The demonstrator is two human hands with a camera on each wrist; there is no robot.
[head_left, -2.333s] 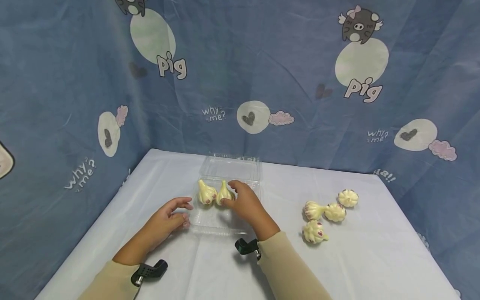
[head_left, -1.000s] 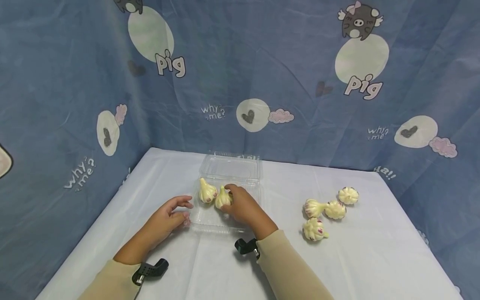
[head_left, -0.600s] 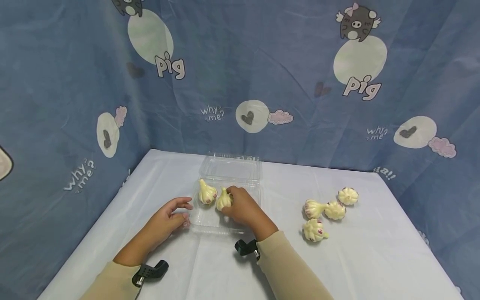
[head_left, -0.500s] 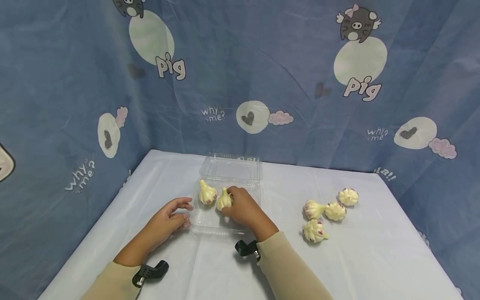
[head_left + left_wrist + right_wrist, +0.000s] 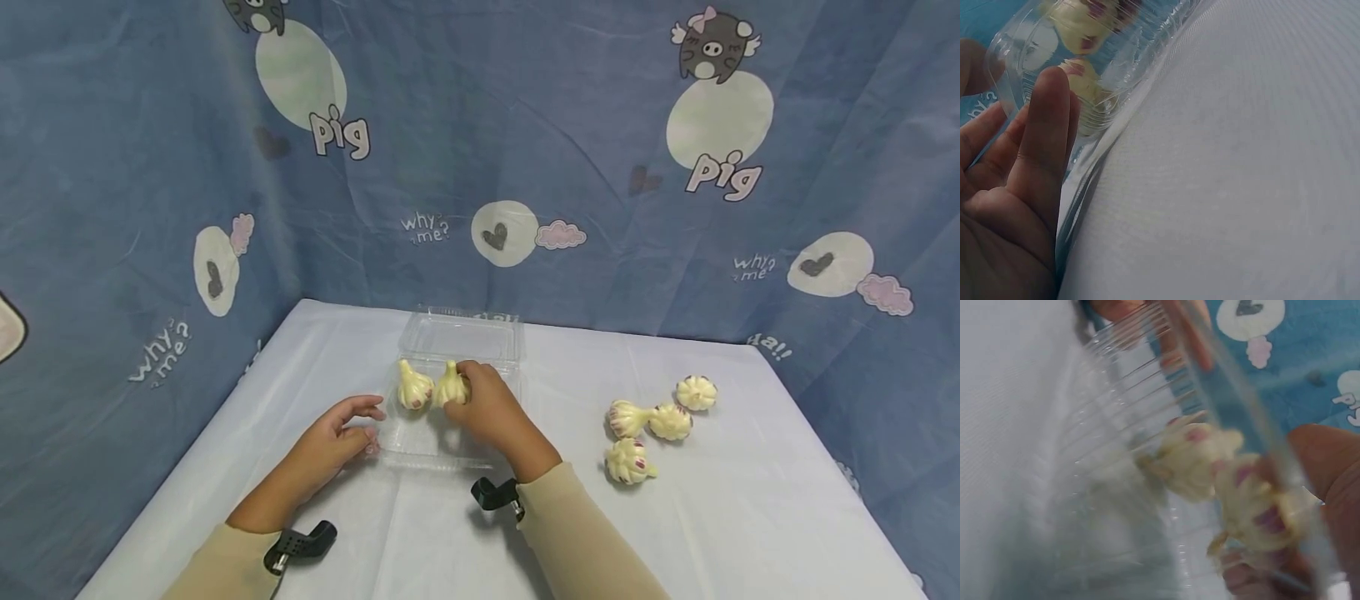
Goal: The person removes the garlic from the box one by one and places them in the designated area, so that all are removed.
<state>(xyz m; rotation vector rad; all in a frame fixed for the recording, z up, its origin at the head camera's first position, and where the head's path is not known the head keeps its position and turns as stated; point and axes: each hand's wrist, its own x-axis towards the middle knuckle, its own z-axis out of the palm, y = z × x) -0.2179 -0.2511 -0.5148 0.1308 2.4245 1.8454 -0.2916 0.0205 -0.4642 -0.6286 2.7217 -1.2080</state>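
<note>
My right hand (image 5: pixel 487 406) pinches a pale yellow garlic bulb (image 5: pixel 450 387) between thumb and fingers, over the base of a clear plastic clamshell box (image 5: pixel 420 459). A second garlic bulb (image 5: pixel 414 387) with purple marks lies in the box just to its left, stem pointing away. My left hand (image 5: pixel 341 433) stays at the box's left edge, fingers loosely bent; in the left wrist view the fingers (image 5: pixel 1047 125) are close against the clear wall, though contact is hard to tell. In the right wrist view both bulbs appear blurred through the plastic wall.
Several more garlic bulbs lie on the white tablecloth (image 5: pixel 750 500) to the right, one of them (image 5: pixel 628 462) nearest me. The box's lid (image 5: pixel 461 337) is folded back behind its base. A blue printed curtain (image 5: pixel 600 275) hangs behind the table.
The right hand has shifted the pinched garlic bulb slightly away from me after bringing it a little nearer earlier. The left hand and the first bulb stay almost where they were.
</note>
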